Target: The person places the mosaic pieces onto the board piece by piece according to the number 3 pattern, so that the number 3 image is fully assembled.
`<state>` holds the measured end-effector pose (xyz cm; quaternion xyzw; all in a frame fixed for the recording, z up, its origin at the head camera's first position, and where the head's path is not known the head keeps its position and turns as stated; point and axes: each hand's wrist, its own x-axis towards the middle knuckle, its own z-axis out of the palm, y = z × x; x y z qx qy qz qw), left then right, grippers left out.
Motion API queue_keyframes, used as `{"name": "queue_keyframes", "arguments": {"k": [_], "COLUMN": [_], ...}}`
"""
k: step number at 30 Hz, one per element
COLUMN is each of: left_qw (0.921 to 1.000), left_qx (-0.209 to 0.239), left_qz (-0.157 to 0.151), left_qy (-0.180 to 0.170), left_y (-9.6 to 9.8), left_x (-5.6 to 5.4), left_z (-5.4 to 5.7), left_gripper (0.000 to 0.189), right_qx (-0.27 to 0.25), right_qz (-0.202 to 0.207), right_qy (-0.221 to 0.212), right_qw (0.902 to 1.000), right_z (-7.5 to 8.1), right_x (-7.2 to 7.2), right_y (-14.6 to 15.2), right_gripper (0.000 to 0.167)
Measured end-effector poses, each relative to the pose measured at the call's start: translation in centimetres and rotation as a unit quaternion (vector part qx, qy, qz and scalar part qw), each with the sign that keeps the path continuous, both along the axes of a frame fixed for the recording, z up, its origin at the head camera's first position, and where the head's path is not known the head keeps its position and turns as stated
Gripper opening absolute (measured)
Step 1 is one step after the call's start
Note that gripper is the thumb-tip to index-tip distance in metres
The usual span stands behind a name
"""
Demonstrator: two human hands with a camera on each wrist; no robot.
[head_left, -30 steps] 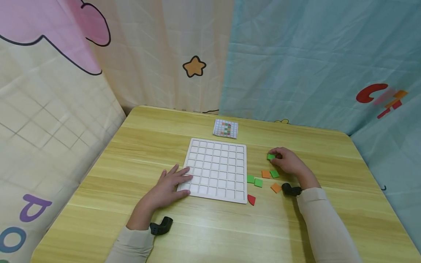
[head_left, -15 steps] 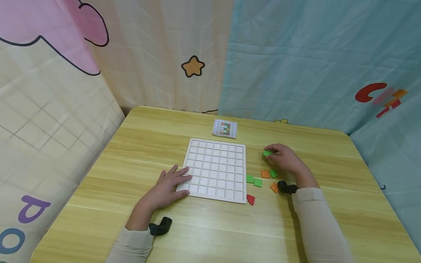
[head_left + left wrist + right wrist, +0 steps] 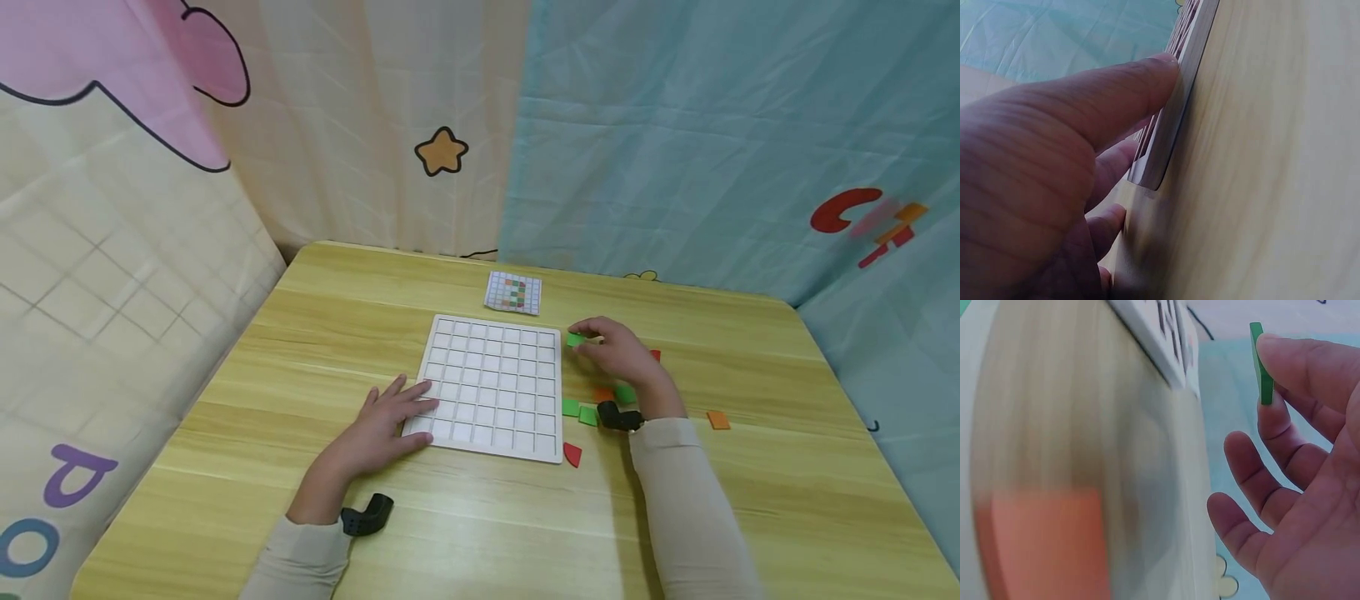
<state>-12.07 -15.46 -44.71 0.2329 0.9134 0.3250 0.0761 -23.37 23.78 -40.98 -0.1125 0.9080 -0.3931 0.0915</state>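
Between thumb and fingertips, my right hand (image 3: 618, 354) pinches a thin square green tile (image 3: 574, 340). In the right wrist view the tile (image 3: 1262, 369) shows edge-on, raised above the tabletop, and the other fingers curve loosely. This hand is just beyond the upper right corner of a white grid board (image 3: 491, 388), whose squares hold no tiles. My left hand (image 3: 381, 429) lies spread on the board's lower left corner. Seen from the left wrist, the thumb (image 3: 1129, 94) rests along the board's near edge.
A small printed card (image 3: 513, 293) with a coloured grid pattern lies behind the board. To the board's right are green tiles (image 3: 571, 407), an orange tile (image 3: 603, 395), a red rounded piece (image 3: 572, 454) and another orange tile (image 3: 718, 420). A red piece (image 3: 656, 356) is partly hidden behind the right hand.
My right hand has carried the green tile leftward and slightly back, up to the board's right edge. A red piece and an orange tile come into view behind it. My left hand stays put.
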Motion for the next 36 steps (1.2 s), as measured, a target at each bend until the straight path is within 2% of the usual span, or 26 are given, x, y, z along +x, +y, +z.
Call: {"name": "queue_keyframes", "arguments": {"k": [11,17,28,36], "left_qw": [1.0000,1.0000,1.0000,1.0000], "left_qx": [0.000,-0.003,-0.001,-0.003], "left_qz": [0.002,0.001,-0.003,-0.002], "left_qy": [-0.004,-0.001,-0.002,0.002], "left_y": [-0.1,-0.1,0.1,0.0], "left_x": [0.0,-0.1,-0.2,-0.2], "left_z": [0.1,0.2,0.0,-0.2], "left_gripper": [0.052,0.051,0.052,0.052], "right_qx": [-0.023,-0.033,-0.077,-0.055], "right_qz": [0.002,0.002,0.030,0.044], "right_qy": [-0.003,-0.018,-0.025,-0.010], "right_qw": [0.9997,0.9993,0.9963,0.9974], "right_z": [0.6,0.3,-0.6,-0.7], "right_x": [-0.8,-1.3,-1.9,-1.9], "right_y": [-3.7,-5.7,-7.9,-9.2], "right_gripper": [0.030,0.030,0.030,0.029]}}
